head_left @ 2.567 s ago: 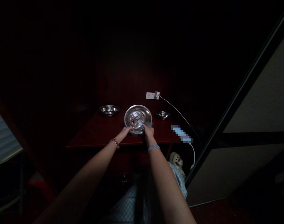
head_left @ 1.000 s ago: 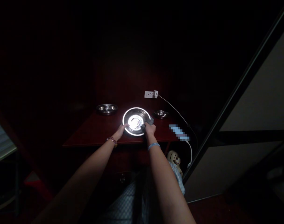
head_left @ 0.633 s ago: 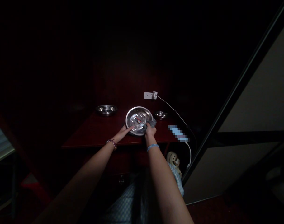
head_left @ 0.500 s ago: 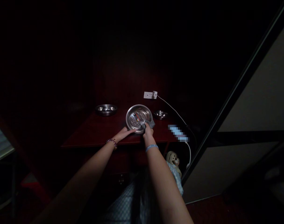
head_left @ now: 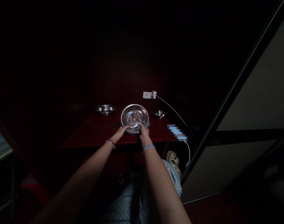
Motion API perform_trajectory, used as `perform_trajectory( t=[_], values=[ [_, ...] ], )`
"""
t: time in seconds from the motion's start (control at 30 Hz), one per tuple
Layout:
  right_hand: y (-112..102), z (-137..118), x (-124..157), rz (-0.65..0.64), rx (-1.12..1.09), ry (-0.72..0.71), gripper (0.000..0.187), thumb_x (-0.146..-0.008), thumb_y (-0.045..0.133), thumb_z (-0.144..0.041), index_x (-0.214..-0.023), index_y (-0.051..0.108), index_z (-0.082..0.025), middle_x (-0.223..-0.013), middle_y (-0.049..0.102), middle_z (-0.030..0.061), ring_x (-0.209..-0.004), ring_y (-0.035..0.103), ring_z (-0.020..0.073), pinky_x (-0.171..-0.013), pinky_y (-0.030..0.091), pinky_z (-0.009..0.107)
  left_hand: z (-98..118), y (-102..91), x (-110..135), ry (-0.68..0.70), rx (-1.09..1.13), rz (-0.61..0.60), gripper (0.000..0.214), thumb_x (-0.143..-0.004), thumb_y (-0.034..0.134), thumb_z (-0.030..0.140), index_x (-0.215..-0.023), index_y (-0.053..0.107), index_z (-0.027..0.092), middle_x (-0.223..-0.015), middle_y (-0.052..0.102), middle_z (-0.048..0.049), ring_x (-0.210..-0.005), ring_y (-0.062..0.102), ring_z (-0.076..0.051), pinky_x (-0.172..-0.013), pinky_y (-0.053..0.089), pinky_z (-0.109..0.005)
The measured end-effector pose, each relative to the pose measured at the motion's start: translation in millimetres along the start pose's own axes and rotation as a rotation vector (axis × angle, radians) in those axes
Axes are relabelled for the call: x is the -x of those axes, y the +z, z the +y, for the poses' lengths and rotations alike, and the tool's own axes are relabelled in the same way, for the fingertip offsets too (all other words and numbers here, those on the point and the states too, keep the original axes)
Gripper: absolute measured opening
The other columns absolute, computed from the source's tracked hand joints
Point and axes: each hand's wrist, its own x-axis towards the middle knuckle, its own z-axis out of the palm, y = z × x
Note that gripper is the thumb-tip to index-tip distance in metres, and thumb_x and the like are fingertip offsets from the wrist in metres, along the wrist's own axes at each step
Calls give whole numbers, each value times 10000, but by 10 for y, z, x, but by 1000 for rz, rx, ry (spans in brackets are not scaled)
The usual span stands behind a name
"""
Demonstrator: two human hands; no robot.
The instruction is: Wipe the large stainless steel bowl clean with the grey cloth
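Note:
A round stainless steel basin (head_left: 138, 112) with a label on its inner bottom is tilted toward me above the dark red desk (head_left: 86, 133). My left hand (head_left: 119, 133) grips its lower left rim, thumb on the inside and the other fingers hidden behind. A grey cloth (head_left: 146, 124) is bunched in my right hand (head_left: 144, 130), which presses it against the basin's lower right inner side. To the left on the desk stands a shallow steel bowl (head_left: 105, 109). A smaller steel bowl (head_left: 159, 114) stands to the right.
A white socket (head_left: 147, 95) on the back wall holds a charger with a white cable (head_left: 172, 109). That cable runs down near a blurred-out phone-like object (head_left: 177, 132) at the desk's right. Below sit pale clogs (head_left: 172, 158). A dark-framed panel (head_left: 244, 109) slants along the right.
The basin has shifted slightly left and turned a little in my hands. My right hand and the cloth have moved slightly left with it.

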Motion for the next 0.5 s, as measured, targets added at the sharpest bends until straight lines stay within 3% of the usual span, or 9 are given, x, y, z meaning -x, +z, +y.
perform_trajectory(
  t=[0.23,0.37,0.5],
  values=[
    [-36,34,-74,-64,190,-177,241,-658,723,-109,-891,722,-49,-768,745,87,-733,704,176,-589,533,201,-93,-68,-120,18,210,213,469,-583,685,461,-902,691,117,-962,749,-97,-1008,654,-271,-969,447,-395],
    [-80,12,-126,15,278,-255,199,-648,730,-146,-824,734,-54,-759,746,102,-729,710,193,-559,511,200,-103,-94,-123,-18,170,190,538,-580,696,506,-944,686,111,-1016,740,-122,-1037,648,-278,-984,436,-410],
    [-102,1,-129,38,267,-308,235,-686,732,-227,-845,740,-54,-809,752,117,-769,714,202,-559,496,195,-66,-72,-75,-2,114,92,572,-649,667,553,-1045,673,139,-1121,718,-126,-1143,612,-280,-1055,387,-410]
  ],
)
